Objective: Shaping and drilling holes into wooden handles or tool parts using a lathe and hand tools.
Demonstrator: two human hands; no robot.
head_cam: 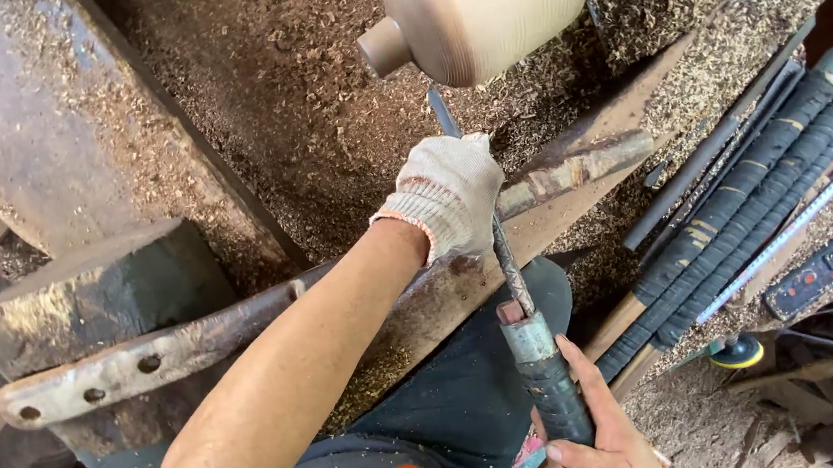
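Head view, largest to smallest. Beyond the left grip lies the lathe bed, a rusty steel frame buried in brown wood shavings (306, 123). Above that grip sits the pale, rounded wooden workpiece with a small stub at its end (488, 12), mounted on the lathe. Directly under our left grip runs the rusty flat steel bar serving as tool rest (196, 349). To the right of both grips lie spare long turning tools with black wrapped handles (765, 193). We hold the long steel turning chisel with a black taped handle (532, 344) in both grips: the left hand in a white knitted glove (448, 196) is closed over its shaft on the rest, and the bare right hand (605, 438) is wrapped round the handle. The blade tip lies just below the workpiece. We judge that a tip presented too steeply could catch and wrench the chisel, and the glove could snag.
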